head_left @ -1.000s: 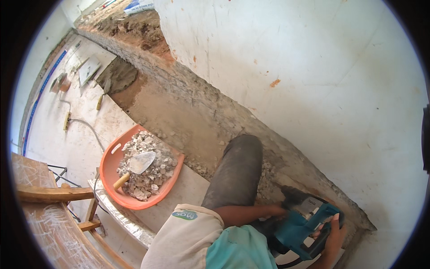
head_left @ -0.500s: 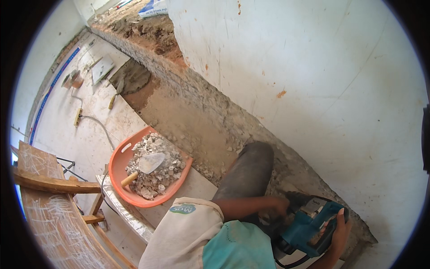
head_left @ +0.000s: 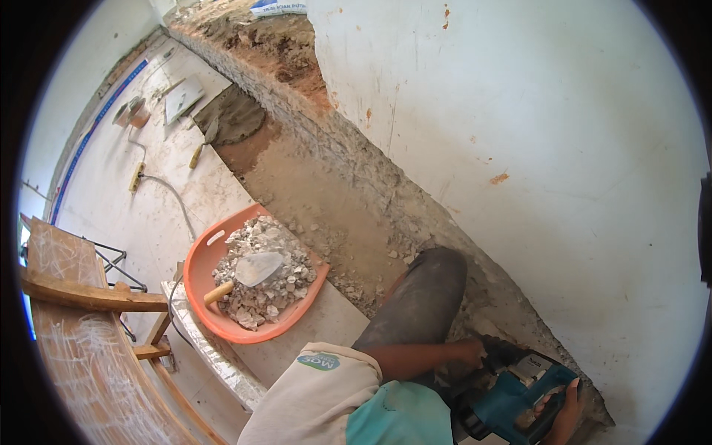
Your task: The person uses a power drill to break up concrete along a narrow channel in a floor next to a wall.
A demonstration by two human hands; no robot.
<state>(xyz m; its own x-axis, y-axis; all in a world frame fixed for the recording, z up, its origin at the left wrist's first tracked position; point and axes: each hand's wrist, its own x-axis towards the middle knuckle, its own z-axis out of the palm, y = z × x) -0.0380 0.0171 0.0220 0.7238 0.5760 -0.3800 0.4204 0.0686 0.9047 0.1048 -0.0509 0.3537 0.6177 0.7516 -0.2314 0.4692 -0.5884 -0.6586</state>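
My left hand [head_left: 469,353] grips the dark front part of a teal power demolition hammer [head_left: 512,404], low at the lower right beside the wall's base. My right hand [head_left: 566,411] is wrapped round its rear handle. The tool's tip is not clearly visible in the dark, chipped groove. My bent leg [head_left: 423,297] rests in the rough dug strip [head_left: 326,215] just left of the tool. Nearby on the tiles stands an orange plastic tub [head_left: 199,274] heaped with broken rubble, a trowel [head_left: 258,268] with a wooden handle lying on top.
A white wall [head_left: 519,133] borders the right. At left are wooden boards [head_left: 70,356] and a timber beam [head_left: 96,297]. Farther back lie a power strip [head_left: 137,176] with cable, small containers [head_left: 132,111], wet mortar [head_left: 230,122], a tile [head_left: 182,96] and a long blue level [head_left: 100,126].
The view has shifted, so the tub and far floor appear farther right and higher. My knee and the tool sit slightly lower in the picture, with both hands still on the tool.
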